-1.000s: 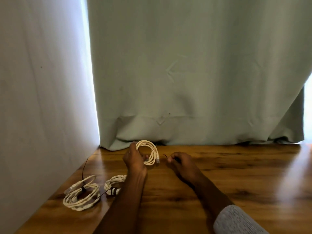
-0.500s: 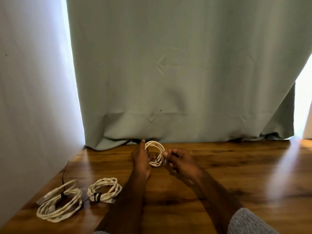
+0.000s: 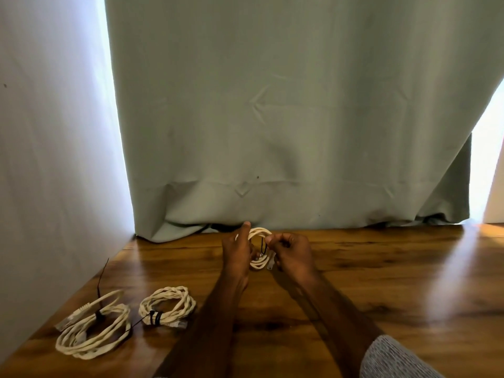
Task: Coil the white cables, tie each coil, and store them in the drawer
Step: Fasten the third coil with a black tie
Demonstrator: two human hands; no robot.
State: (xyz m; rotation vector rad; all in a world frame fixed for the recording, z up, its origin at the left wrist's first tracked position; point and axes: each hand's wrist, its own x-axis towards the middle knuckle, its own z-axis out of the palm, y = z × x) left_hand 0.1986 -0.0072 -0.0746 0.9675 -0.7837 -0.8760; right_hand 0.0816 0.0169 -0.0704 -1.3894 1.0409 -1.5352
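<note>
A small coil of white cable (image 3: pixel 259 261) is held upright above the wooden table (image 3: pixel 381 282), near the curtain. My left hand (image 3: pixel 236 252) grips its left side. My right hand (image 3: pixel 290 251) pinches a thin black tie (image 3: pixel 263 245) at the coil's right side and touches the coil there. Two tied white coils lie on the table at the front left: a larger one (image 3: pixel 92 331) with a black tie sticking up, and a smaller twisted one (image 3: pixel 167 305) with a black band. No drawer is in view.
A grey-green curtain (image 3: pixel 286 118) hangs along the table's back edge. A white wall (image 3: pixel 54 159) borders the table on the left. Bright light comes in at the curtain's right side.
My right hand has come in from the right with the black tie and now sits against the coil. The coil stayed in my left hand. The camera shifted slightly.
</note>
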